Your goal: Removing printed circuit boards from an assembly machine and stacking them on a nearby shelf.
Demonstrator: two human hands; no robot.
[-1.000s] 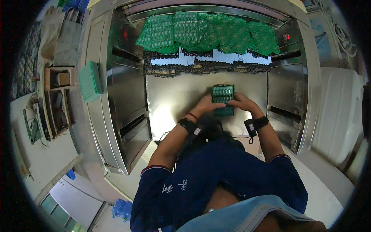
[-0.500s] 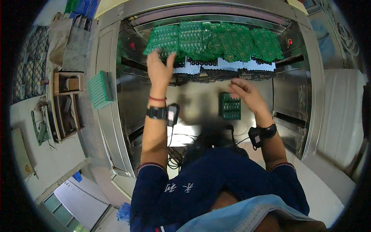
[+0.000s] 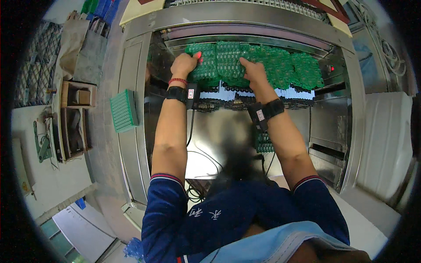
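Green printed circuit boards (image 3: 230, 57) lie in a wide overlapping row across the far part of a metal cabinet. My left hand (image 3: 183, 65) grips the left edge of the leftmost boards, its thumb on top and its other fingers hidden. Against the near right part of the second group, my right hand (image 3: 255, 72) is closed with its thumb over the boards. Below the row, dark strips (image 3: 215, 104) and a bright blue-white surface show. A smaller stack of green boards (image 3: 264, 143) rests nearer me, partly hidden by my right forearm.
Metal side walls (image 3: 335, 127) bound the work space. A green slotted rack (image 3: 123, 110) stands outside the left wall, beside wooden shelves (image 3: 79, 118). White rollers or chain (image 3: 250, 3) run along the top. Cables (image 3: 206, 158) trail from my wrist devices. A white container (image 3: 386, 140) is at the right.
My right hand has moved up and left from above the smaller stack onto the boards. My left hand has closed on the left edge. The whole view has shifted slightly.
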